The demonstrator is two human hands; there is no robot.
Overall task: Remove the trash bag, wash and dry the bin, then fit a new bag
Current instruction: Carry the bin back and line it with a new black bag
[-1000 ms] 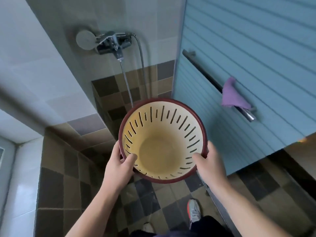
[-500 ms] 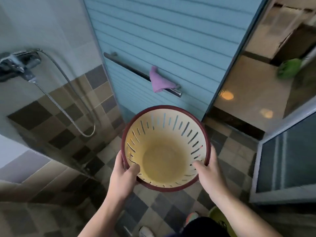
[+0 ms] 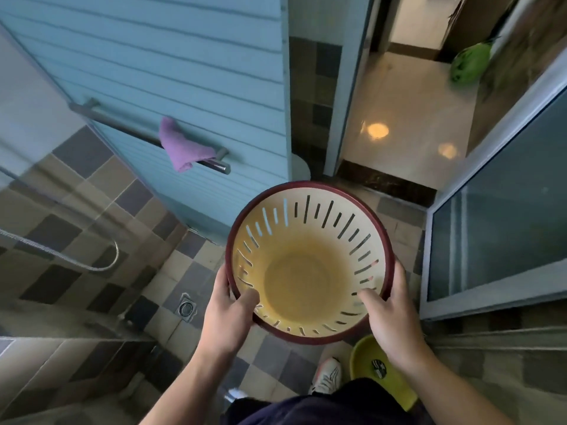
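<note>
While my left hand (image 3: 225, 317) and right hand (image 3: 394, 314) clamp the slotted bin (image 3: 310, 262) at lower centre, thumbs hooked inside its maroon rim, it seems light, stiff, possibly slippery; opposite rim edges suit gripping best.

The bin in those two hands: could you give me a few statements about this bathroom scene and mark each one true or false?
1. Both hands grip the slotted bin by its dark red rim, the left hand and the right hand on opposite sides. True.
2. A trash bag lines the bin. False: its yellow inside is bare.
3. A purple cloth hangs on the metal bar of the blue door. True.
4. The cloth lies in the bin. False: it is on the bar, apart from the bin.
5. The floor drain lies left of the bin. True.
</note>
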